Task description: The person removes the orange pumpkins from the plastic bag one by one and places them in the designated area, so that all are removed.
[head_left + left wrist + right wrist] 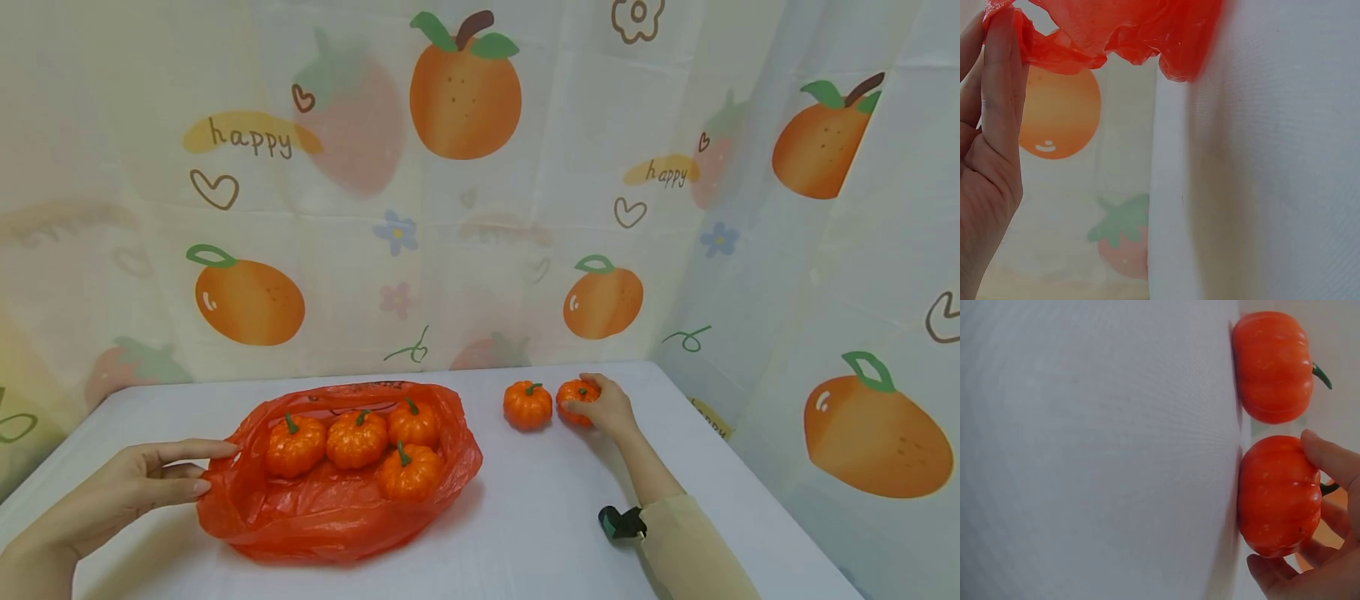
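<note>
Pumpkins (pixel 357 442), six by my count, sit on one white table (pixel 525 517): four in a single red plastic bag (pixel 322 537), two outside it to the right. Close by, the person's left hand (pixel 138 483) pinches the bag's left edge between fingers and thumb, the film thin, crinkled and slightly shiny. The bag lies with its mouth open upward, its long axis running left to right. Inside, three pumpkins make a loose row and the fourth sits in front of the right-hand one; their green stems (pixel 290 423) all point up, most of them leaning a little left. On the near right I see one beige sleeve (pixel 693 546) and one black object (pixel 622 523) at its cuff. Farther off, the right hand (pixel 611 408) has its fingers curled round the rightmost pumpkin (pixel 573 402), which stands upright, stem up, just beside its neighbour (pixel 527 407) with a slim gap between. All are squat, wider than tall, glossy and softly ribbed. Behind hangs a pale, lightly creased curtain (pixel 487 275), printed with five bold orange fruits, hearts, flowers and faded strawberries
</note>
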`<action>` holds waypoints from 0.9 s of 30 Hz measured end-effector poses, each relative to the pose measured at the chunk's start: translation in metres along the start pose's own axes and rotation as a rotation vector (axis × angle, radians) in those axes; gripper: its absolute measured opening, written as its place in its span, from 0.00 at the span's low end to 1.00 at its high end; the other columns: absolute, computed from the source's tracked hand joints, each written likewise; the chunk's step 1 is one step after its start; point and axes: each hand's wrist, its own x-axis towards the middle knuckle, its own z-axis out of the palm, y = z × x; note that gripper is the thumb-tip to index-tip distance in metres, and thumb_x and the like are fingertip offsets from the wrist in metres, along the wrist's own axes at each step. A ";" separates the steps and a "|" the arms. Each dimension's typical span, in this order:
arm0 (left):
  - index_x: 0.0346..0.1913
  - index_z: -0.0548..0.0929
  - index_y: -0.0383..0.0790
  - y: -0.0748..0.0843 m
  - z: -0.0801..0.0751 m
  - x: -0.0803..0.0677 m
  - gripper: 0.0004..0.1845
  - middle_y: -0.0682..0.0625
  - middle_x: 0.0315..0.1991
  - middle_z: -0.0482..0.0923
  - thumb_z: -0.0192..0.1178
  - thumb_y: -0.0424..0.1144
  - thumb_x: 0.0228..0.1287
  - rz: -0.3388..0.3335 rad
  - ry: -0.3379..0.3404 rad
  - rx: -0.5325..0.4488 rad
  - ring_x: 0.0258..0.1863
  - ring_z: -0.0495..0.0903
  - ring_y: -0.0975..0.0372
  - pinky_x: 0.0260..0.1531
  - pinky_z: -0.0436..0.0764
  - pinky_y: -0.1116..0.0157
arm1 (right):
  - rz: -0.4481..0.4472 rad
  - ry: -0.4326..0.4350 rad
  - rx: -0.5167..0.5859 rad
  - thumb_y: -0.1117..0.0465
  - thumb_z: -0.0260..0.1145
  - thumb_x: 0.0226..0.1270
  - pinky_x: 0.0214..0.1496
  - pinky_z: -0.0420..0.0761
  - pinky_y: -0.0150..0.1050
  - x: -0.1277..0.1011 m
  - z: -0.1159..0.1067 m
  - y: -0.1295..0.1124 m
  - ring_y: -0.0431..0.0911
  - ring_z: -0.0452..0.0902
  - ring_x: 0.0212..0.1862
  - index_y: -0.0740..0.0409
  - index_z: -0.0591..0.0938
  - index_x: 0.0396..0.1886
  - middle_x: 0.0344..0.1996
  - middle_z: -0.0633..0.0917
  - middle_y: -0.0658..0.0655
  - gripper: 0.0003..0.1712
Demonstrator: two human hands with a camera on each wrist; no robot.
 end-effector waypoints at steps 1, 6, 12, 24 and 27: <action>0.67 0.71 0.32 0.000 0.000 0.000 0.23 0.64 0.56 0.83 0.50 0.26 0.70 -0.002 0.003 0.002 0.44 0.87 0.62 0.47 0.80 0.73 | -0.002 0.001 0.000 0.54 0.72 0.60 0.72 0.68 0.61 0.000 0.000 0.000 0.63 0.67 0.66 0.61 0.70 0.69 0.68 0.72 0.68 0.39; 0.67 0.72 0.33 0.000 0.001 0.000 0.23 0.65 0.56 0.83 0.51 0.27 0.70 -0.010 0.019 0.019 0.43 0.86 0.62 0.47 0.80 0.73 | -0.002 -0.003 0.011 0.55 0.72 0.60 0.72 0.67 0.61 0.000 0.001 -0.001 0.63 0.67 0.67 0.62 0.70 0.69 0.68 0.72 0.68 0.39; 0.67 0.73 0.34 0.000 0.000 0.000 0.23 0.66 0.57 0.82 0.51 0.27 0.70 -0.023 0.019 0.010 0.44 0.86 0.63 0.47 0.80 0.73 | 0.000 -0.004 0.012 0.55 0.71 0.61 0.72 0.67 0.62 0.000 0.000 -0.001 0.64 0.66 0.67 0.62 0.70 0.69 0.68 0.72 0.68 0.38; 0.67 0.73 0.34 0.002 0.001 0.000 0.23 0.66 0.56 0.83 0.52 0.28 0.70 -0.040 0.026 0.018 0.45 0.86 0.63 0.47 0.80 0.73 | -0.037 0.024 0.012 0.54 0.72 0.60 0.72 0.67 0.61 0.002 0.002 -0.002 0.65 0.66 0.69 0.62 0.71 0.68 0.68 0.72 0.69 0.38; 0.67 0.73 0.34 0.002 0.001 0.000 0.23 0.65 0.56 0.83 0.52 0.28 0.70 -0.041 0.028 0.020 0.44 0.86 0.63 0.47 0.80 0.73 | -0.054 0.051 0.021 0.54 0.73 0.59 0.73 0.66 0.61 0.003 0.001 -0.004 0.65 0.64 0.70 0.61 0.72 0.68 0.68 0.72 0.69 0.38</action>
